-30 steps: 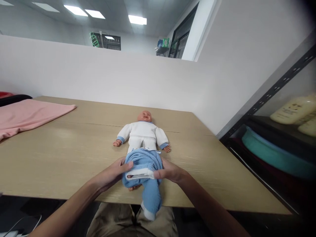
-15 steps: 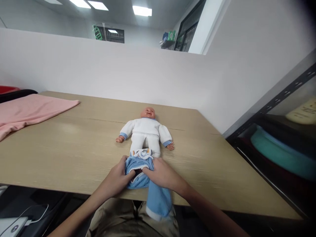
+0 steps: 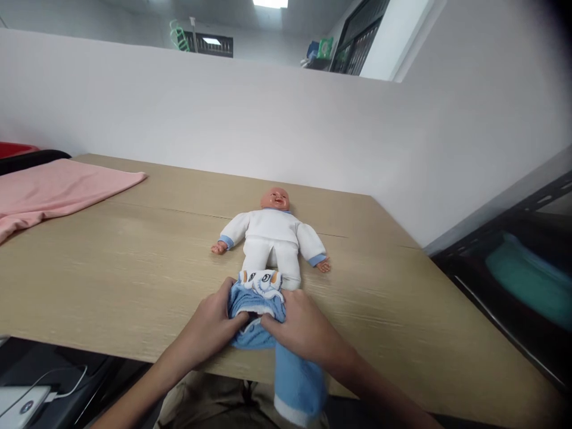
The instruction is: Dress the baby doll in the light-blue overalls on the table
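Note:
A baby doll (image 3: 271, 229) lies face up on the table, its head away from me. It wears a white top and white trousers with blue cuffs at the wrists. Over its lower legs is a blue terry baby garment (image 3: 257, 298) with white trim and an embroidered face with eyes. My left hand (image 3: 218, 319) is closed on the garment's left side, thumb at the white-edged opening. Gripping the opposite side is my right hand (image 3: 301, 325), its thumb also at the opening. One blue tube of the garment hangs past the table edge. The doll's feet are hidden.
The wooden table (image 3: 147, 256) meets a white wall behind. A pink cloth (image 3: 67, 187) lies at the left, near a red and black object. At right stands a dark shelf with a teal basin (image 3: 531, 280). Below left is a white device with a cable (image 3: 27, 405).
The camera view has shifted a little. Both hands keep their hold on the garment, whose embroidered face now shows flatter and more fully.

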